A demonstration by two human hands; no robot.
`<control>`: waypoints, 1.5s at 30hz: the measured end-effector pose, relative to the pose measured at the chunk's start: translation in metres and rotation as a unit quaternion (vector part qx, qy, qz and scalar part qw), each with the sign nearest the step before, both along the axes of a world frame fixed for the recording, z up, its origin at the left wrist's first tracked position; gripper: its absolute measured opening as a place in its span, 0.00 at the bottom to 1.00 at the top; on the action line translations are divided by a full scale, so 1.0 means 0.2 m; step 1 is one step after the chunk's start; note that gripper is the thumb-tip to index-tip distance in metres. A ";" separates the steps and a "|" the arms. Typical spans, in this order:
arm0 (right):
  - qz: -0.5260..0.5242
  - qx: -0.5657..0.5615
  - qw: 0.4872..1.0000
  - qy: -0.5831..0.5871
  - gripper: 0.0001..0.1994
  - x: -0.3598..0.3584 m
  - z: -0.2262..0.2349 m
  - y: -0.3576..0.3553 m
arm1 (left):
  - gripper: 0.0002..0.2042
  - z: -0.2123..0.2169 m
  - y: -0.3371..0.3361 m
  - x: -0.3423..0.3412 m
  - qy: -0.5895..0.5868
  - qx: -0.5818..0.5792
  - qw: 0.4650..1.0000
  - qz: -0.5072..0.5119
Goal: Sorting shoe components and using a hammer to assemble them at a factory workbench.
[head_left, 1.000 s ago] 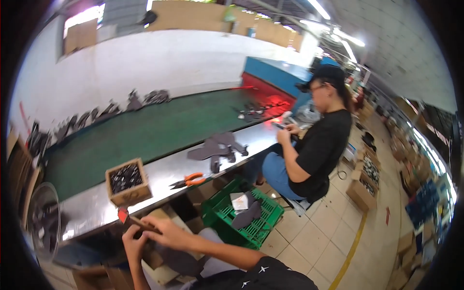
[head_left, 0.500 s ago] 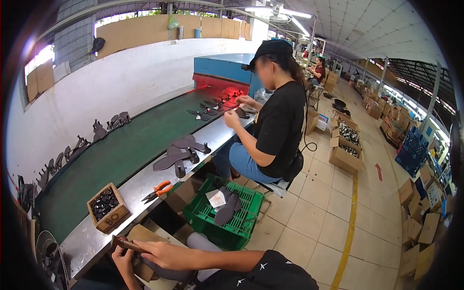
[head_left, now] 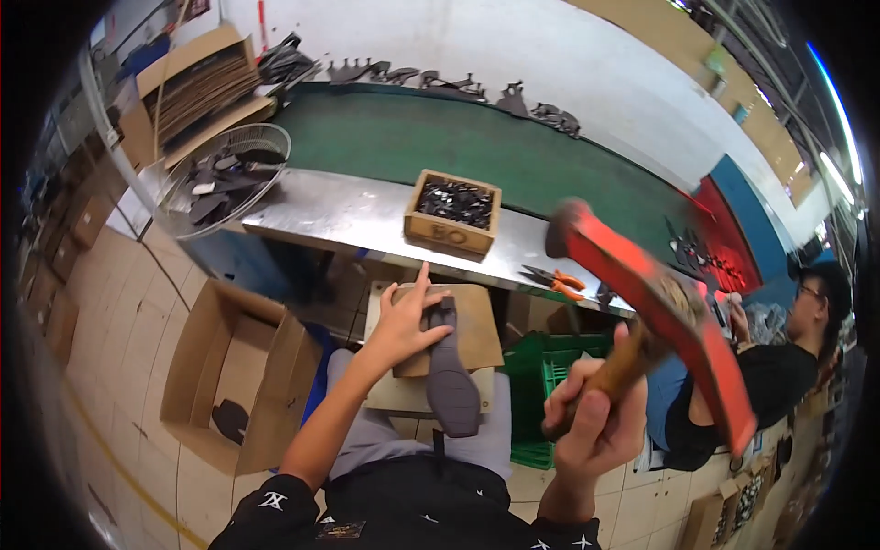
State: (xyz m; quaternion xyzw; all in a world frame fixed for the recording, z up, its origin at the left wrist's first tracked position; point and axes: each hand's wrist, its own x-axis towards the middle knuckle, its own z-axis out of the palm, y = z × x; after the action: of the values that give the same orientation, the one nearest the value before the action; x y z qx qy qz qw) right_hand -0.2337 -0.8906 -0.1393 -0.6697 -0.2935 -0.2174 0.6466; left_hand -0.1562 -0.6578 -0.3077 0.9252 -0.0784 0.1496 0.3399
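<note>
My right hand (head_left: pixel 596 426) is wrapped round the wooden handle of a hammer (head_left: pixel 655 289) with a red head, raised close to the camera and slightly blurred. My left hand (head_left: pixel 403 321) has its fingers spread. Its thumb and fingertips rest on the far, narrow part of a dark grey shoe sole (head_left: pixel 451 376). That sole lies lengthwise on a brown board (head_left: pixel 478 321) over a pale stand (head_left: pixel 378 394) between my knees. Part of the sole's far end is hidden by my fingers.
A wooden box (head_left: pixel 451 234) of small black pieces and orange-handled pliers (head_left: pixel 556 281) sit on the metal ledge before a green conveyor belt (head_left: pixel 385 128). Left are a wire basket (head_left: pixel 261 133) of dark soles and a cardboard box (head_left: pixel 197 412). A co-worker (head_left: pixel 779 385) sits at right.
My view has swung left. My hands, close together over the board before, are apart: the right holds the hammer up, the left is spread on the sole.
</note>
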 end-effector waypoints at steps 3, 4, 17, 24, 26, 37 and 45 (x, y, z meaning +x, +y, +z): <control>-0.036 -0.225 0.974 -0.007 0.19 0.17 -0.45 0.10 | 0.56 -0.01 0.01 -0.01 0.016 0.004 0.999 0.028; 0.006 -0.259 0.963 0.076 0.20 0.21 -0.57 0.13 | 0.57 0.00 0.01 -0.01 0.028 -0.001 0.999 0.034; -0.016 -0.245 0.967 0.070 0.18 0.23 -0.38 0.10 | 0.17 -0.10 -0.01 0.00 -0.064 -0.001 0.997 0.050; -0.064 -0.226 0.971 0.029 0.11 0.30 -0.26 0.03 | 0.08 0.18 -0.08 -0.32 0.060 -0.263 0.948 -0.166; -0.037 -0.323 0.946 -0.006 0.20 0.35 -0.34 0.09 | 0.10 0.24 -0.12 -0.44 0.022 -0.295 0.937 -0.187; 0.438 -0.236 0.865 0.065 0.13 0.28 -0.25 0.03 | 0.11 0.50 -0.17 -0.72 0.248 -0.489 0.798 -0.251; 0.538 -0.184 0.820 -0.069 0.15 0.20 -0.09 -0.01 | 0.12 0.56 -0.24 -0.68 0.310 -0.480 0.673 -0.469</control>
State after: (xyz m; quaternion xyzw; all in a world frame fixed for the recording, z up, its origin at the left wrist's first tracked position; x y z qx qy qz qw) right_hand -0.1930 -0.8936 -0.1579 -0.4947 -0.6856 0.1774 0.5038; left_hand -0.2924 -0.7051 -0.1959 0.4692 -0.3097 -0.3075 0.7677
